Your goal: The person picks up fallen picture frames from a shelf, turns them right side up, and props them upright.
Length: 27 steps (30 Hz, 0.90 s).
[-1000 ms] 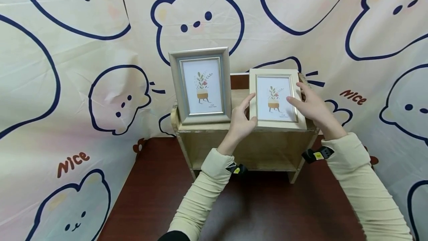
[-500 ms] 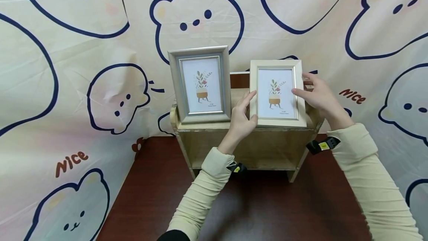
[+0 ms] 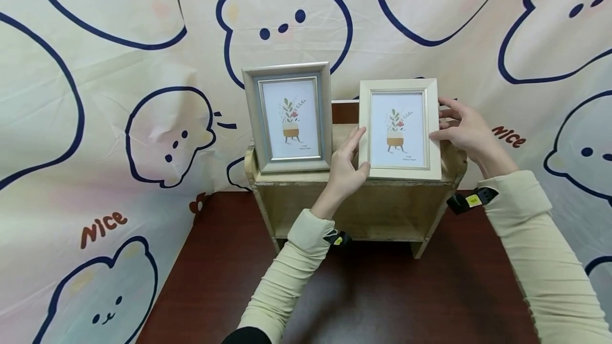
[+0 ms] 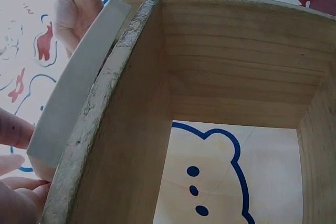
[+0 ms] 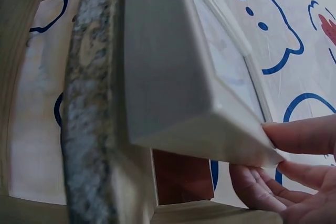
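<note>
A cream picture frame (image 3: 399, 172) with a potted-plant print stands upright on the right part of a small wooden shelf's (image 3: 308, 180) top, at its front edge. My right hand (image 3: 466, 129) pinches its right side, thumb on the front and fingers behind; the right wrist view shows the thumb (image 5: 307, 136) at the edge. At the frame's left side and lower left corner, my left hand (image 3: 345, 166) holds it with index finger and thumb. In the left wrist view the frame (image 4: 79, 85) rests along the shelf's worn edge, left fingers (image 4: 16, 132) at its near end.
A larger silver-grey picture frame (image 3: 325, 121) with a similar print stands upright on the left of the shelf top. Below lies an open compartment (image 3: 344, 211). The shelf stands on a dark red-brown tabletop (image 3: 229, 259), before a cartoon-printed cloth (image 3: 162, 137).
The cream frame has tilted from leaning back to more upright. My right hand has moved right and slightly up along with its right side; my left hand stays at the left edge.
</note>
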{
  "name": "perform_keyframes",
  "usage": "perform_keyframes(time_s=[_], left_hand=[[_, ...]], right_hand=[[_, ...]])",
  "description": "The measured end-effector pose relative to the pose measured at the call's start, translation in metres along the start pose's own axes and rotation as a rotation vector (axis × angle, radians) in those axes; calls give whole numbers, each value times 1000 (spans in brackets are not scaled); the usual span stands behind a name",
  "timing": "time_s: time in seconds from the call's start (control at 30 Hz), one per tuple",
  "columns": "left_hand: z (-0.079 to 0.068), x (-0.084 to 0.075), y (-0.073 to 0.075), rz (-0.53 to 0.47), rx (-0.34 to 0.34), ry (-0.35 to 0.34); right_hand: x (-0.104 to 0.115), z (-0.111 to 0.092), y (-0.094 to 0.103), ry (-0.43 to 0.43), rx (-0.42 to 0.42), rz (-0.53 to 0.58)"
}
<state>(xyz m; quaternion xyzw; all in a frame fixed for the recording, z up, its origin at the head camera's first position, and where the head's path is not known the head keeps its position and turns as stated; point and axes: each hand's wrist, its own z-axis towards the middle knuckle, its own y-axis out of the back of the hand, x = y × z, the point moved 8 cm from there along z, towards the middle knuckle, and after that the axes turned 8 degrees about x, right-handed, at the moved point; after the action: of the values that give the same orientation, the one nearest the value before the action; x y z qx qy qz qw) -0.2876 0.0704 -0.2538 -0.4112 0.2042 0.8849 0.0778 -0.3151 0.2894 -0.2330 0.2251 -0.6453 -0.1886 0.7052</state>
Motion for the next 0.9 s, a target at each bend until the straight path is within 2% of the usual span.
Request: perform_keyframes(time_s=[0.07,0.27,0.4,0.73,0.9], left_hand=[[0,-4,1,-20,-5,10],[3,26,0,25,-22,123],[6,35,2,38,-20,174],[14,30,4,135,-22,178],[15,30,5,136,-34,169]], right_hand=[[-1,-1,1,11,-13,-3],[-2,-4,4,26,-52,-4],[-1,-5,6,53,-82,-14],[3,-6,10,111,-126,53],[7,-6,11,137,-136,79]])
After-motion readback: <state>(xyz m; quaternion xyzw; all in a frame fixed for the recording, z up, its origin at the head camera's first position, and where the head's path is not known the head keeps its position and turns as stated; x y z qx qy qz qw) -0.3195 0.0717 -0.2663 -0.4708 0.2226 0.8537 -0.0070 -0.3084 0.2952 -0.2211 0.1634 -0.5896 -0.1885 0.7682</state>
